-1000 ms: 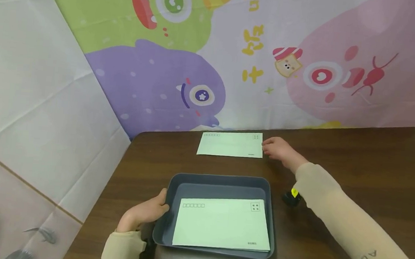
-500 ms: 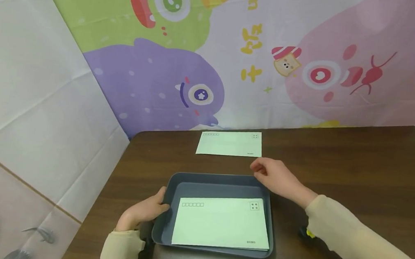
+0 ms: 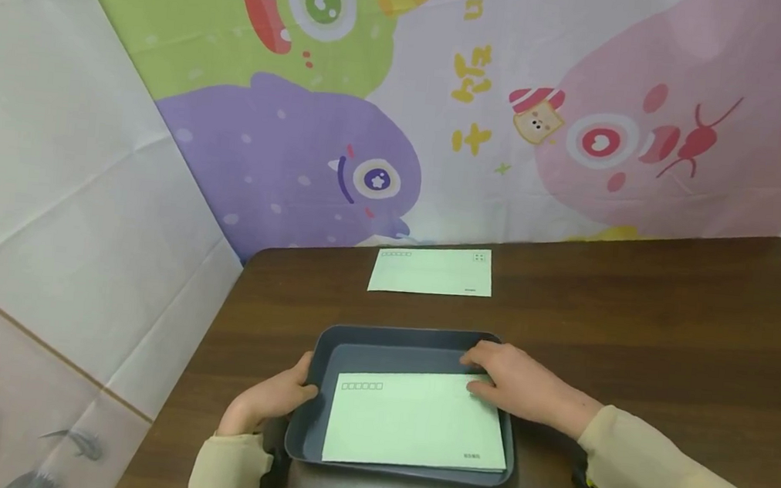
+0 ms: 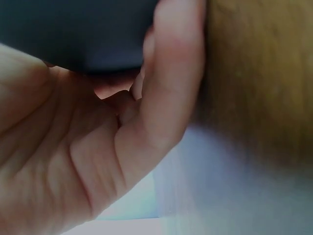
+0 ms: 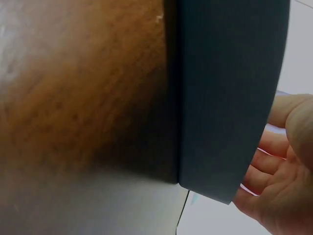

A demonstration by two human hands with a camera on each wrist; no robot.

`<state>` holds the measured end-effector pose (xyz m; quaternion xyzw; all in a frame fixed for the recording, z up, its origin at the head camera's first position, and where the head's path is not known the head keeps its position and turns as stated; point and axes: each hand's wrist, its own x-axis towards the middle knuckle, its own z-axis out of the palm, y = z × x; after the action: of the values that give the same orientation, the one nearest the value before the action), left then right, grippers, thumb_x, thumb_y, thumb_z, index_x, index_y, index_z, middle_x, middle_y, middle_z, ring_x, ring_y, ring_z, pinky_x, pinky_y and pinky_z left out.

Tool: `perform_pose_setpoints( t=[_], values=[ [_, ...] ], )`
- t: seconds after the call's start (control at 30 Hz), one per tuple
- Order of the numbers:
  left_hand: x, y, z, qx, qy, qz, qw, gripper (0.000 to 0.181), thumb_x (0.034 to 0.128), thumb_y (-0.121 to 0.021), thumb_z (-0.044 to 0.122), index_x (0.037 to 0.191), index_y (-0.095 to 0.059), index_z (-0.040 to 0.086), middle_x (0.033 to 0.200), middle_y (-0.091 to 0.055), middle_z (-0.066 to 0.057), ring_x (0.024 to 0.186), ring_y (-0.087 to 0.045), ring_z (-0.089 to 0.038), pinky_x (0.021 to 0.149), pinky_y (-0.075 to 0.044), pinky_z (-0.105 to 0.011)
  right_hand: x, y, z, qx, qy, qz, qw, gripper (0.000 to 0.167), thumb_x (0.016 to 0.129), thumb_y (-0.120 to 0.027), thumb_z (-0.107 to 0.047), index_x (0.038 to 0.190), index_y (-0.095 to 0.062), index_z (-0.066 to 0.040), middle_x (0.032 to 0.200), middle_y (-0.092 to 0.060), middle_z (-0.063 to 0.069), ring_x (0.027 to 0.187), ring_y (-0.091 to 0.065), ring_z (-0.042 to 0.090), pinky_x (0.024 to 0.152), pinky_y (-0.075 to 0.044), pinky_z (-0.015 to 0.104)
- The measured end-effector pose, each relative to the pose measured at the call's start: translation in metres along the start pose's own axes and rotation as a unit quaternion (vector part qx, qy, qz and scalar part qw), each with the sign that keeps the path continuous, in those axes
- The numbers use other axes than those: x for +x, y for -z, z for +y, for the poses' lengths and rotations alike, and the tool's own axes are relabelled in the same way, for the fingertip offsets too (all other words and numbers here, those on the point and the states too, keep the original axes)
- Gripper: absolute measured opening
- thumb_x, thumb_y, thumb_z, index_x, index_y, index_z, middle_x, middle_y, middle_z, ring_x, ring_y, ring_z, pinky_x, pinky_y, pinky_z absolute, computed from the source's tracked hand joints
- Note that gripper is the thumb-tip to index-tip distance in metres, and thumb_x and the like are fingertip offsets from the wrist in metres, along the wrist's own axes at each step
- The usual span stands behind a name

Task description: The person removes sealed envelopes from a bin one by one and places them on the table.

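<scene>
A dark grey tray (image 3: 382, 336) lies on the table, holding a stack of pale green envelopes (image 3: 409, 424) printed with small boxes. My left hand (image 3: 272, 400) grips the tray's left side; in the left wrist view its curled fingers (image 4: 171, 73) are around the dark tray edge. My right hand (image 3: 525, 384) reaches over the tray's right wall, with its fingers bent loosely above the stack's upper right corner. Whether its fingertips touch the top envelope I cannot tell. From the right wrist view, the hand (image 5: 288, 171) appears beyond the tray's outer wall (image 5: 220, 98).
Another pale green envelope (image 3: 430, 272) lies flat at the table's back edge, near the cartoon-printed wall cloth (image 3: 464, 196). Brown wooden table top (image 3: 669, 323) extends to the right. A white panel (image 3: 93, 133) stands at the left.
My right hand has come back from the right end of the far envelope to the tray's upper right corner. The left hand keeps its grip on the tray, which stays put.
</scene>
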<state>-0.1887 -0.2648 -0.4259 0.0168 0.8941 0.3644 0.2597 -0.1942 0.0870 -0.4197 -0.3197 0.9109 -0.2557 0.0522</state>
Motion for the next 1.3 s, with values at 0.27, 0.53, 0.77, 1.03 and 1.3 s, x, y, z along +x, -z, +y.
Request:
perform_pose_setpoints(
  t=[0.27, 0.53, 0.77, 1.03, 1.3],
  values=[
    [-0.0002, -0.0004, 0.0011, -0.005, 0.002, -0.001, 1.0, 0.066, 0.0916, -0.042, 0.011, 0.145, -0.004, 0.0, 0.15, -0.012, -0.021, 0.133, -0.022, -0.035, 0.094, -0.037, -0.05, -0.0039, -0.005, 0.0021, -0.08, 0.029, -0.062, 0.9944, 0.094, 0.058, -0.068, -0.067, 0.126, -0.051, -0.004, 0.122, -0.055, 0.008, 0.113, -0.049, 0.026, 0.102, -0.025, 0.047],
    [0.0029, 0.0001, -0.001, 0.004, -0.006, -0.002, 1.0, 0.066, 0.0914, -0.04, 0.011, 0.145, -0.003, -0.002, 0.15, -0.008, -0.021, 0.137, -0.011, -0.035, 0.106, -0.017, -0.055, -0.0041, -0.0058, 0.0034, -0.104, 0.046, -0.07, 0.991, 0.105, 0.052, -0.069, -0.071, 0.128, -0.048, -0.003, 0.119, -0.053, 0.009, 0.111, -0.048, 0.024, 0.101, -0.027, 0.048],
    [0.0041, 0.0, -0.0026, 0.001, -0.012, 0.001, 0.9999, 0.065, 0.0912, -0.041, 0.01, 0.145, -0.006, -0.001, 0.15, -0.012, -0.02, 0.136, -0.016, -0.034, 0.104, -0.021, -0.054, -0.0025, -0.005, 0.001, -0.103, 0.037, -0.071, 0.9915, 0.097, 0.053, -0.076, -0.06, 0.124, -0.049, -0.001, 0.113, -0.052, 0.009, 0.107, -0.048, 0.025, 0.099, -0.028, 0.047],
    [0.0035, -0.0001, -0.0009, 0.001, -0.013, 0.001, 0.9999, 0.064, 0.0916, -0.041, 0.01, 0.145, -0.006, -0.001, 0.15, -0.013, -0.02, 0.136, -0.016, -0.035, 0.104, -0.021, -0.054, -0.0002, -0.0052, 0.0004, -0.074, 0.015, -0.063, 0.9952, 0.083, 0.055, -0.081, -0.048, 0.119, -0.053, -0.003, 0.109, -0.053, 0.007, 0.105, -0.048, 0.026, 0.099, -0.028, 0.046],
    [0.0032, 0.0007, 0.0003, 0.004, -0.015, 0.0, 0.9999, 0.066, 0.0912, -0.04, 0.01, 0.144, -0.003, -0.003, 0.15, -0.006, -0.021, 0.137, -0.007, -0.035, 0.107, -0.012, -0.054, 0.0007, -0.0046, -0.0018, -0.003, -0.018, -0.035, 0.9992, 0.064, 0.062, -0.082, -0.029, 0.115, -0.053, -0.007, 0.11, -0.051, 0.002, 0.1, -0.047, 0.02, 0.096, -0.029, 0.043]
  ],
)
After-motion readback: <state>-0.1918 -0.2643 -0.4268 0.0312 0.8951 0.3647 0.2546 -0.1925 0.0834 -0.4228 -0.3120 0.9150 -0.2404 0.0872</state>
